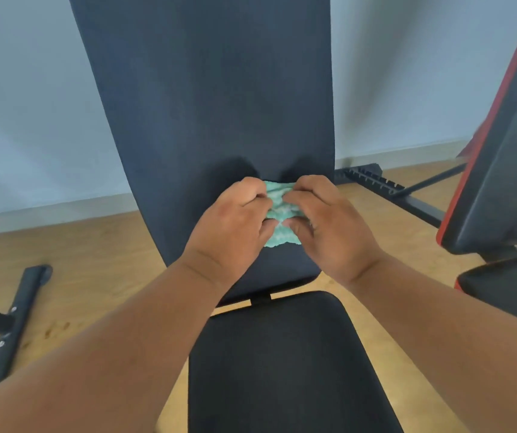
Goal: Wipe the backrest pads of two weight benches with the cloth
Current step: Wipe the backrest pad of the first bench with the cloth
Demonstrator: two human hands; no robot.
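Two bare forearms are seen closest to the camera, reaching forward over the black seat pad (282,364) of the middle weight bench. Past the seat pad, the black backrest pad (207,95) is tilted up and away, and it is used as the landmark for everything else.

Far to the left of the backrest pad, a black metal foot bar (13,326) is laid on the wooden floor (94,260). A pale wall (26,98) is seen behind the backrest pad on both sides.

In front of the lower part of the backrest pad, the left hand (235,226) is curled, and the left edge of the green cloth (280,214) is pinched between its thumb and fingers. The cloth is bunched up between both hands, low on the backrest pad and just above the gap to the seat pad. Whether the cloth is pressed against the pad or only held in front of it cannot be told. The right hand (332,226) is curled too, and the right edge of the cloth is pinched by its thumb and fingers.

To the right of the backrest pad, a black toothed frame rail (373,179) is laid on the floor. Farther right, a second backrest pad (507,157) with a red edge is seen, tilted up as well, and it is well apart from the cloth.
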